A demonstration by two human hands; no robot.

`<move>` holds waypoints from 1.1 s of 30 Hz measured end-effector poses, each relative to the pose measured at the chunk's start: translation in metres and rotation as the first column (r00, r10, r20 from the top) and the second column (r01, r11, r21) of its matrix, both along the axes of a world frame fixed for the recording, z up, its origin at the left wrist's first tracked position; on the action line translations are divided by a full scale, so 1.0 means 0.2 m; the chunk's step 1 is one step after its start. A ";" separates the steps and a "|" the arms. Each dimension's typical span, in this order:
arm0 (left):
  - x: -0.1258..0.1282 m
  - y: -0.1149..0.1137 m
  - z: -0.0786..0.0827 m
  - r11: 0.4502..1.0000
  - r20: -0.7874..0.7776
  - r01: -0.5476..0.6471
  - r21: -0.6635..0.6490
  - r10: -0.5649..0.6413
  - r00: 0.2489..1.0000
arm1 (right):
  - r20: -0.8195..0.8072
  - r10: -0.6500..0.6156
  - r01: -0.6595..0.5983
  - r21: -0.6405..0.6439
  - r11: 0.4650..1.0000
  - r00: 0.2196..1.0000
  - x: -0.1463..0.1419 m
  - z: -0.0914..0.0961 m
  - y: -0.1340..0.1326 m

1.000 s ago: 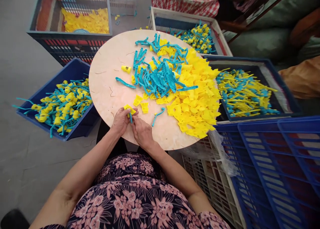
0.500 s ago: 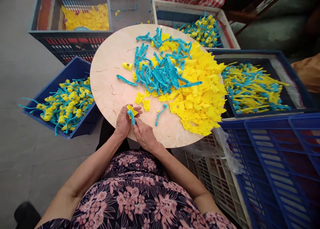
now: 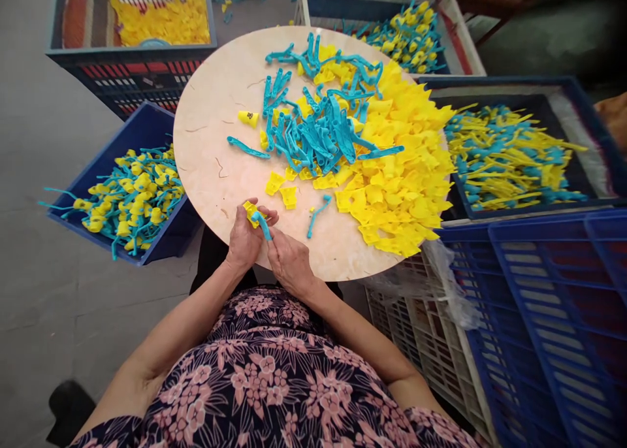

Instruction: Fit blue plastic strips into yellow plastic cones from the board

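At the near edge of a round table (image 3: 206, 193), my left hand (image 3: 243, 242) is closed around a small yellow plastic piece (image 3: 249, 208). My right hand (image 3: 290, 258) pinches a curved blue plastic piece (image 3: 263, 226), whose far end lies against the yellow piece. Whether the two are joined I cannot tell. Just right of my hands lies a thin blue piece (image 3: 319, 216) with a bit of yellow on it. Beyond them are two loose yellow pieces. A heap of blue pieces (image 3: 313, 134) covers the middle, beside a large yellow pile (image 3: 401, 167).
On the left, a blue bin (image 3: 147, 118) holds joined blue-and-yellow pieces. A crate (image 3: 132, 48) of yellow pieces stands at the back left. More filled crates (image 3: 519, 213) line the right side, with stacked blue crates (image 3: 529, 291) near my right arm.
The view has shifted slightly, so the table sits higher. The blue piece in my right hand has tilted against the yellow one; both hands keep their hold.
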State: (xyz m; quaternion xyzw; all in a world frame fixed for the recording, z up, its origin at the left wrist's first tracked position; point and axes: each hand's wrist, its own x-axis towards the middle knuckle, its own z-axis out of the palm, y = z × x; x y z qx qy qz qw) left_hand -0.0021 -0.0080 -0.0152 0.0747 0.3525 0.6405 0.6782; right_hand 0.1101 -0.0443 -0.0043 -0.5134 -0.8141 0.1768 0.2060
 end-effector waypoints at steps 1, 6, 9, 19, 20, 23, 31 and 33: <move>0.00 0.00 0.00 1.000 -0.009 0.001 -0.002 -0.001 1.000 | 0.002 0.005 -0.005 -0.018 1.000 1.000 0.00 0.00 0.00; 0.01 -0.01 0.00 1.000 -0.070 -0.003 -0.014 0.002 0.998 | 0.036 0.007 -0.003 -0.105 0.995 0.999 -0.03 0.00 -0.01; 0.01 -0.01 -0.01 1.000 -0.069 -0.008 -0.003 0.007 0.998 | 0.049 0.008 -0.001 -0.132 0.991 0.999 -0.04 0.00 -0.01; 0.01 -0.01 -0.01 0.999 -0.054 -0.033 -0.015 0.032 0.998 | 0.133 -0.014 0.023 -0.071 0.997 0.991 -0.04 -0.04 -0.03; 0.01 0.00 -0.02 0.999 -0.049 -0.032 -0.012 0.031 0.998 | 0.117 -0.009 0.016 -0.065 0.998 0.993 -0.04 -0.05 -0.03; 0.01 0.00 -0.02 1.000 -0.045 -0.025 0.004 0.025 0.999 | 0.073 -0.003 0.006 -0.052 0.999 0.997 -0.04 -0.05 -0.03; 0.00 -0.01 -0.04 0.999 -0.064 -0.011 0.050 0.014 0.998 | 0.043 -0.009 0.009 -0.004 1.000 0.999 -0.03 -0.04 -0.04; 0.00 -0.01 -0.04 0.998 -0.070 -0.009 0.054 0.013 0.997 | 0.058 -0.006 0.007 -0.019 1.000 0.998 -0.03 -0.04 -0.04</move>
